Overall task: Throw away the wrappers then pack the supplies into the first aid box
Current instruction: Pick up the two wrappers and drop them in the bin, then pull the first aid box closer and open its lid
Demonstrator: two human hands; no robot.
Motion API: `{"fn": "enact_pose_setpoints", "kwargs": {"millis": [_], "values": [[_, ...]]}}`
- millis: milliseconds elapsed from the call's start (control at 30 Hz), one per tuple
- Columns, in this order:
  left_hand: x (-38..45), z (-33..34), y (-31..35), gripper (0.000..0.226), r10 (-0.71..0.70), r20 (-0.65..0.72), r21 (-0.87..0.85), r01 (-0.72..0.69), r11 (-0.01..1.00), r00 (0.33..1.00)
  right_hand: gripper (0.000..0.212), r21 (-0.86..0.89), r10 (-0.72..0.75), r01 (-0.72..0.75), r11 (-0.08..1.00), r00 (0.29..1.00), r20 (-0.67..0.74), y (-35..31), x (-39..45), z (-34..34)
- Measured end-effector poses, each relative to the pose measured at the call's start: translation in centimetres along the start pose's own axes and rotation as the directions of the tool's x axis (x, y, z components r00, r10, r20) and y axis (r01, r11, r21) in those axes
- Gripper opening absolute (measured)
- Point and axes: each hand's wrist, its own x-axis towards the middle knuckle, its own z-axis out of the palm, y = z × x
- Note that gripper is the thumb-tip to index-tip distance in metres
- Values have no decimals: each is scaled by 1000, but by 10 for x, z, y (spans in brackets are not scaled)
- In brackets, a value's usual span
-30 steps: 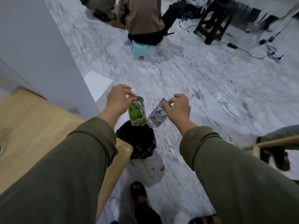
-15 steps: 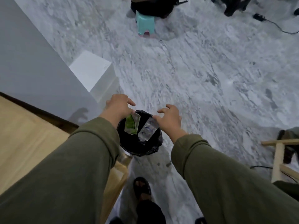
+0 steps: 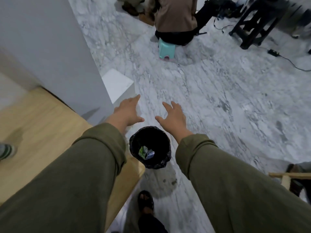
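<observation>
Surface (image 3: 42,125) on the left looks mostly bare from here, no first aid box in view. Bin (image 3: 150,147) already has both wrappers (image 3: 146,152) inside. Left hand (image 3: 128,111) and right hand (image 3: 173,115) spread, empty. Packing's left.

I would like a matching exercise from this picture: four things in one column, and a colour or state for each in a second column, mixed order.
Things:
1. bin
2. wrappers
3. stool
4. left hand

Colour or state:
A. turquoise, a person sits on it
B. open and empty
C. lined with a black bag
D. lying inside the bin

Pairs: 1-C, 2-D, 3-A, 4-B
</observation>
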Motion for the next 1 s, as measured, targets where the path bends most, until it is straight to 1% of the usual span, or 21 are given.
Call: {"fn": "enact_pose_setpoints", "kwargs": {"millis": [200,333,533,633,733,833,1000], "values": [[-80,-69,-12,100,-26,-176,31,32,999,984,67,-33,-131,129,991,989,-74,-68,-50,-45],[-150,-101,-29,97,-80,-279,74,105,992,957,65,-67,-244,237,969,963,-115,-112,-100,-56],[-279,-119,-78,94,-185,-387,-10,197,980,903,65,-177,-421,400,899,901,-106,-173,-194,-48],[-341,-122,-111,96,-249,-428,-41,257,966,869,66,-195,-501,480,856,862,-80,-208,-236,-35],[-405,-124,-148,95,-343,-463,-89,343,935,817,65,-200,-590,571,796,806,-43,-249,-276,-16],[-465,-122,-189,93,-436,-506,-132,433,892,744,64,-209,-672,654,727,740,-19,-289,-313,6],[-556,-109,-250,94,-577,-518,-194,571,798,631,65,-174,-772,770,614,632,67,-350,-371,50]]}}
